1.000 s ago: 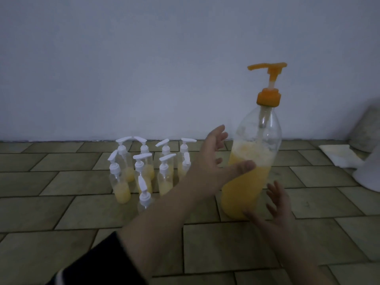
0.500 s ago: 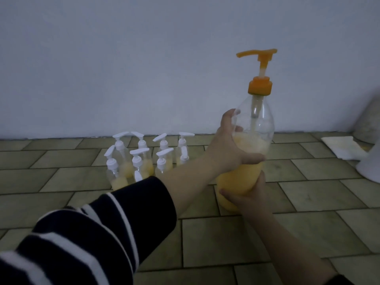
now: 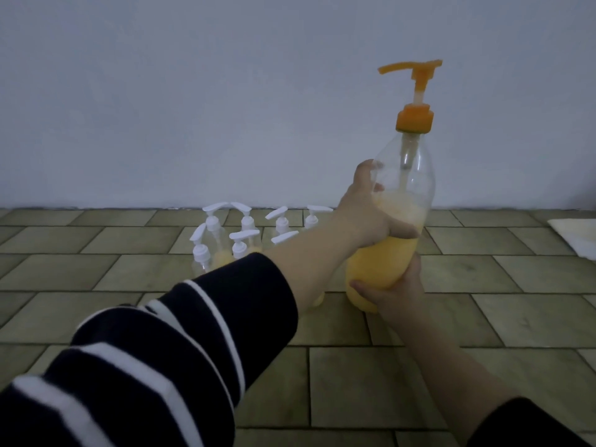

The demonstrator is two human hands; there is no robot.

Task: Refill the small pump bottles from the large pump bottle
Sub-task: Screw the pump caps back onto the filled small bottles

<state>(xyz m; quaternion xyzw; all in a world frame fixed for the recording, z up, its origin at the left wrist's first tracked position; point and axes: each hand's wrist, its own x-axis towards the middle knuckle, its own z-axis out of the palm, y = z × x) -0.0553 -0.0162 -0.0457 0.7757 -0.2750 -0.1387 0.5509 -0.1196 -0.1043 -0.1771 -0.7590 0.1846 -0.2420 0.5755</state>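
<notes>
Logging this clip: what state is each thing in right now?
Big bottle: upright, about half full of yellow liquid, orange pump on, plunger up.
Left hand: grips the big bottle's middle.
Right hand: grips its lower part.
Small bottles: standing clustered on the floor, white pumps on, a little yellow liquid in some.

We count one large pump bottle [image 3: 392, 221], clear, with one orange pump head. Two hands are in view, the left hand [image 3: 364, 217] and the right hand [image 3: 392, 293], both on that bottle. We count seven white pump tops among the small pump bottles [image 3: 240, 240] (the striped sleeve [image 3: 180, 350] covers part of the cluster, so more may stand behind). One pale cloth [image 3: 577, 235] lies at the right edge.
</notes>
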